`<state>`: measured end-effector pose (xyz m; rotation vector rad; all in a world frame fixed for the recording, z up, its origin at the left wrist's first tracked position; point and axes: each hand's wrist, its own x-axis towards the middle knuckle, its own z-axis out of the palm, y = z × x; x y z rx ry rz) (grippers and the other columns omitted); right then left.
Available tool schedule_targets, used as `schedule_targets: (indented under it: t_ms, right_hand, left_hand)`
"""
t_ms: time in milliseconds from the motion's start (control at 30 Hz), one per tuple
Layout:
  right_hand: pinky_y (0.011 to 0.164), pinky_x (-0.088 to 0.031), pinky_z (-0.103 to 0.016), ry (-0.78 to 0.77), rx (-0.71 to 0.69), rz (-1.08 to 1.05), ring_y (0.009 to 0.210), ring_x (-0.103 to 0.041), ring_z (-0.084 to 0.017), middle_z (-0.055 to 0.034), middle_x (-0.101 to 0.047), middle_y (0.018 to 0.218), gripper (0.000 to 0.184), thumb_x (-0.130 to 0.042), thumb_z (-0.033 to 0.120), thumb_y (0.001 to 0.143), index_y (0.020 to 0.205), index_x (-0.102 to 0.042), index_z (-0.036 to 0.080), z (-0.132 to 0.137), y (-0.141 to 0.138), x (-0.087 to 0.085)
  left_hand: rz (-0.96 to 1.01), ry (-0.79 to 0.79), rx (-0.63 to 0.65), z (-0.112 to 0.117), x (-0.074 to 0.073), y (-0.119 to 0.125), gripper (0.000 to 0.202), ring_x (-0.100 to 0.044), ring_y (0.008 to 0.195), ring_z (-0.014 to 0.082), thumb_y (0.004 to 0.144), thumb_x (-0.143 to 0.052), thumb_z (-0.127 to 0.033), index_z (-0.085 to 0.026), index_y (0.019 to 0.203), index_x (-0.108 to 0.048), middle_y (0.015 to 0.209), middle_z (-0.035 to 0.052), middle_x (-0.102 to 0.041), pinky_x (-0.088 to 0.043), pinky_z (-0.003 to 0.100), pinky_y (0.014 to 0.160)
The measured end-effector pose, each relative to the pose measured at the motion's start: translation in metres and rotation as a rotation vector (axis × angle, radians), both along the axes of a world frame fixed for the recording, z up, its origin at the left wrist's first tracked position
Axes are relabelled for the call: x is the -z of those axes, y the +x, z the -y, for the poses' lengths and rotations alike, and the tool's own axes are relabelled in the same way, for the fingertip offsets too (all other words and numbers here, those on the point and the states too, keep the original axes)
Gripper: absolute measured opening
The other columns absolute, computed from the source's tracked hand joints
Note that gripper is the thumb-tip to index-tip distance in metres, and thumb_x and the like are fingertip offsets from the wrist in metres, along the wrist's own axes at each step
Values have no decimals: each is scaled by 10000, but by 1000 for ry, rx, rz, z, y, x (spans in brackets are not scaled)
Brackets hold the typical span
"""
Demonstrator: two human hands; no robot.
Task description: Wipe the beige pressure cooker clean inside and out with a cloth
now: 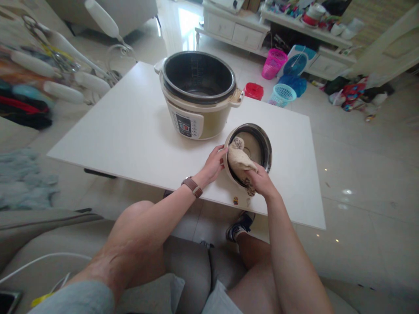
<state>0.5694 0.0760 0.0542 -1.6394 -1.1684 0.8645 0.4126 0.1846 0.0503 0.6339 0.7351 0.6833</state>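
Item 1. Our left hand (214, 163): fingers curled over the near-left rim of the upturned lid (266, 150), gripping it. A brown-strapped watch (192, 186) sits on the wrist just behind it.

Item 2. Our right hand (262, 181): closed on a beige cloth (238, 159), which it presses against the inside of the lid. The two hands are apart, one on each side of the cloth.

Item 3. The upturned lid: round, steel-lined, cream outside. It rests on the white table (131, 131) between and just beyond both hands, near the table's front edge.

Item 4. The cloth: bunched, running from the right hand's grip up and left into the lid's hollow, its far end close to the left fingertips.

Item 5. Cream electric cooker (199, 100): beyond the left hand, just beside the lid, open at the top, its dark inner pot showing and its control panel facing us.

Item 6. Small sticker (235, 200): on the table edge, just below the right hand.

Item 7. On the floor, well beyond both hands and past the table: a red tub (253, 90), a blue basket (283, 93) and a pink basket (274, 63).

Item 8. Our shoe (240, 224): below the table edge, under the right forearm.
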Motion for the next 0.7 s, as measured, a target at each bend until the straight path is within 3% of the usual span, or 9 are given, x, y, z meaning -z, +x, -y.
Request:
schedule_targets:
  t_ms: [100, 200, 333, 433, 533, 700]
  right_hand:
    - [1013, -526, -421, -35, 111, -98, 1070, -693, -263, -14, -780, 1044, 332, -682, 412, 793, 1057, -766, 230, 3, 9, -2]
    - [902, -568, -391, 11, 385, -129, 961, -702, -253, -9, -768, 925, 304, -659, 411, 783, 1000, -751, 217, 4, 21, 0]
    - [915, -564, -414, 255, 708, -69, 981, -694, -255, -22, -746, 963, 323, -599, 383, 797, 1018, -725, 184, 2, 29, -2]
    - [988, -528, -438, 408, 838, 100, 1059, -679, -269, -50, -736, 1030, 341, -595, 375, 822, 1058, -718, 162, 4, 25, -11]
    - [1018, -502, -444, 364, 756, 295, 1069, -675, -275, -72, -742, 1040, 342, -600, 361, 847, 1102, -720, 168, 8, 17, -16]
    - [1010, -506, -451, 62, 154, 338, 1041, -686, -280, -71, -768, 1095, 343, -575, 308, 851, 1142, -736, 223, 8, 7, -5]
  left_hand:
    - [-13, -10, -2, 1, -1, 0, 311, -595, 811, 135, 797, -744, -356, -244, 1053, -607, 982, 4, -678, -446, 225, 664]
    - [-48, -8, 11, 2, -2, 1, 357, -603, 809, 138, 795, -750, -332, -246, 1106, -597, 940, 3, -675, -445, 232, 670]
    - [-67, 28, 23, 2, -2, 2, 376, -613, 789, 139, 818, -746, -331, -240, 1148, -591, 916, 4, -668, -455, 245, 672]
    - [-56, 39, 25, 2, 0, 1, 365, -606, 758, 133, 838, -740, -338, -230, 1154, -592, 894, 4, -659, -466, 244, 660]
    - [-50, 43, 25, 2, 1, 1, 370, -598, 740, 125, 856, -733, -340, -231, 1180, -592, 877, 1, -656, -456, 234, 646]
    - [-36, 37, 16, 3, 1, 1, 402, -621, 809, 142, 827, -773, -395, -243, 1164, -616, 953, 19, -682, -466, 244, 681]
